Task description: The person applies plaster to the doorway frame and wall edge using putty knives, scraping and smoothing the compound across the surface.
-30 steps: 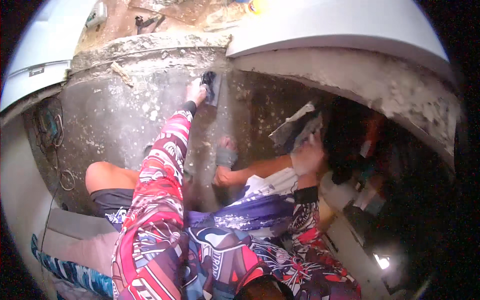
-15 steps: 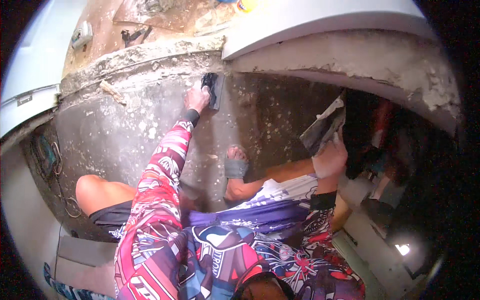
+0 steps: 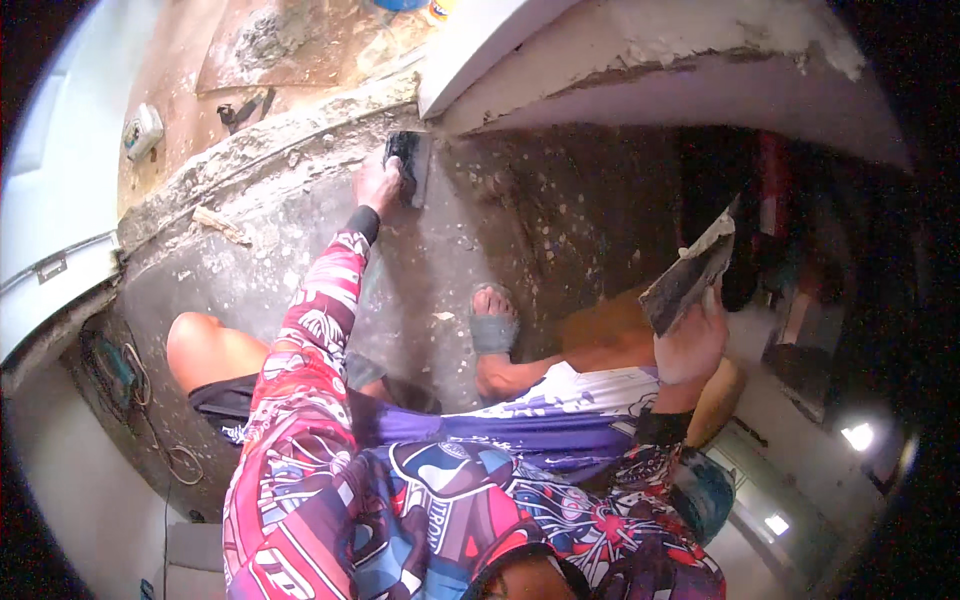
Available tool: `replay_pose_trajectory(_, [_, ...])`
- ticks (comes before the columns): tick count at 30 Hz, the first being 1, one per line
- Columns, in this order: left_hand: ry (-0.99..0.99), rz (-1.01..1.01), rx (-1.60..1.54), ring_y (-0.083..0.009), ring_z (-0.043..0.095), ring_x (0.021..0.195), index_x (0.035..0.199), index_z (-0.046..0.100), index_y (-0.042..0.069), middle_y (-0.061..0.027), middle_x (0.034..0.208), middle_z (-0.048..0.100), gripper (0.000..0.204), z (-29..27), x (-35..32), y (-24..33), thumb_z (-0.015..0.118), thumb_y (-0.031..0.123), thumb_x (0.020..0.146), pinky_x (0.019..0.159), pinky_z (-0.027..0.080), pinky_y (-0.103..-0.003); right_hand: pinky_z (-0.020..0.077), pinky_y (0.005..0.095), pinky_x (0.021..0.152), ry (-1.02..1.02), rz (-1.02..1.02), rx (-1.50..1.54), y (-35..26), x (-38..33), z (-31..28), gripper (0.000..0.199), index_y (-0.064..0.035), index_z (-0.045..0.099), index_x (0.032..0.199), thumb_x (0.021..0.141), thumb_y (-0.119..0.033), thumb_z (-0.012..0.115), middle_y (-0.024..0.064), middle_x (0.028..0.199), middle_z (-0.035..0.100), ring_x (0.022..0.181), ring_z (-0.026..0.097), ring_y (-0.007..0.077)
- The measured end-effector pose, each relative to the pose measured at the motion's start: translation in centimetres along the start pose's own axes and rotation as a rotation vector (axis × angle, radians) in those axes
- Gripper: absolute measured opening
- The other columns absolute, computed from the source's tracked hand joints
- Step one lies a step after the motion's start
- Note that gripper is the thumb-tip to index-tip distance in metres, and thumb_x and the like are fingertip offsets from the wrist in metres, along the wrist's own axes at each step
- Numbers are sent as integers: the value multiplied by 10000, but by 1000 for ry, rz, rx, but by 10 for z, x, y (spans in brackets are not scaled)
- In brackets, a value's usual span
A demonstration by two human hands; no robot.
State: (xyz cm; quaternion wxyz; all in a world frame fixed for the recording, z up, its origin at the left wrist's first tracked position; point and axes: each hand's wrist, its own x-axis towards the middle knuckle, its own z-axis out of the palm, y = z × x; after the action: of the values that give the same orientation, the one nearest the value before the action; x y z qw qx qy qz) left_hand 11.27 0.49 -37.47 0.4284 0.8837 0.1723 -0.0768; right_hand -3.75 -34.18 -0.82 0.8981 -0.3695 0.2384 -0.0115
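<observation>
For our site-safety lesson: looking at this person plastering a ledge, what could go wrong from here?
1. The left hand presses a trowel at full reach against the ledge; overreaching could cost balance.
2. The right hand holds a tilted plaster board; wet plaster might slide off.
3. The foot wears an open sandal, so falling plaster or debris could hit bare skin.

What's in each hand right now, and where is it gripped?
Left hand grips a dark trowel by its handle, against the wall. Right hand holds a flat mortar board by its lower edge.
</observation>
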Motion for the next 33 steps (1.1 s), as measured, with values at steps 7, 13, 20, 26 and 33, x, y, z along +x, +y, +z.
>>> replay_pose_trajectory(7, [-68,112,75,-401,664,880,1042,667,70,-227,943,687,326,1,11,-1,598,340,874,769,510,-467,386,412,1095,-210,-75,-4,-17,-34,-32,443,15,409,1416,1001,-133,455,182,1449,455,1291,476,277])
replay_pose_trajectory(13, [-110,75,34,-387,649,968,1116,665,88,-213,1004,685,341,18,-4,10,595,317,872,842,496,-439,366,461,1106,96,-158,-176,-27,-62,-59,412,-78,502,1378,978,-176,506,130,1372,545,1275,491,307])
replay_pose_trajectory(20, [-119,230,52,-380,633,1011,1168,650,83,-211,1076,670,374,31,-17,11,624,306,869,873,488,-427,353,457,1116,139,-93,5,-34,-86,-65,409,-83,504,1377,978,-173,501,123,1380,542,1273,495,295])
replay_pose_trajectory(26, [-140,133,191,-379,644,991,1156,648,49,-215,1095,671,398,50,-66,32,635,320,866,848,495,-430,360,466,1112,190,-85,-15,-35,-101,-78,413,-92,502,1379,971,-159,511,107,1381,542,1276,493,294])
replay_pose_trajectory(33, [-637,-152,-764,-102,595,794,1090,648,-16,-32,919,671,345,19,-95,33,618,283,920,728,483,-272,418,424,1076,295,-72,-91,-33,-71,-76,406,-123,500,1374,968,-110,513,76,1360,563,1248,523,250])
